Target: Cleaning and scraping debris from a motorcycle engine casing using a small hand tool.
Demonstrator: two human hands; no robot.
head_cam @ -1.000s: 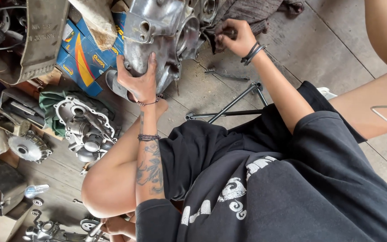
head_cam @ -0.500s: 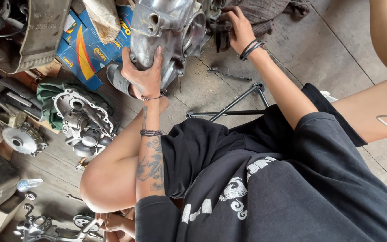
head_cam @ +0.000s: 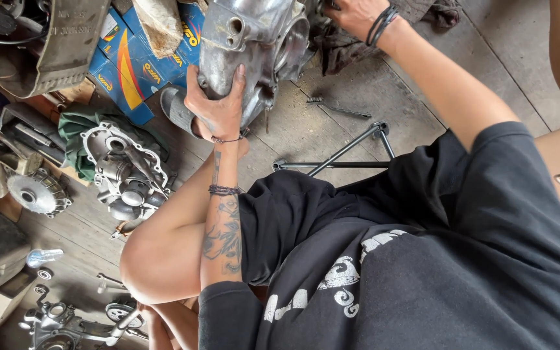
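A silver engine casing [head_cam: 254, 45] stands on the concrete floor in front of me. My left hand [head_cam: 218, 107] grips its near lower edge, thumb and fingers wrapped over the metal; a tattooed forearm with wristbands leads up to it. My right hand [head_cam: 354, 13] reaches past the casing's far right side, just above a dark rag [head_cam: 345, 48]. The top edge of the view cuts off its fingers, so whatever they hold is hidden.
A thin wrench [head_cam: 335, 107] and a black cross-shaped tool [head_cam: 345, 152] lie on the floor to the right. On the left are blue and orange boxes [head_cam: 131, 58], a second casing [head_cam: 124, 168] on green cloth, a toothed wheel [head_cam: 37, 192] and loose parts.
The casing and both hands have shifted up in the view. My right hand has moved to the top edge, and my left hand keeps its grip.
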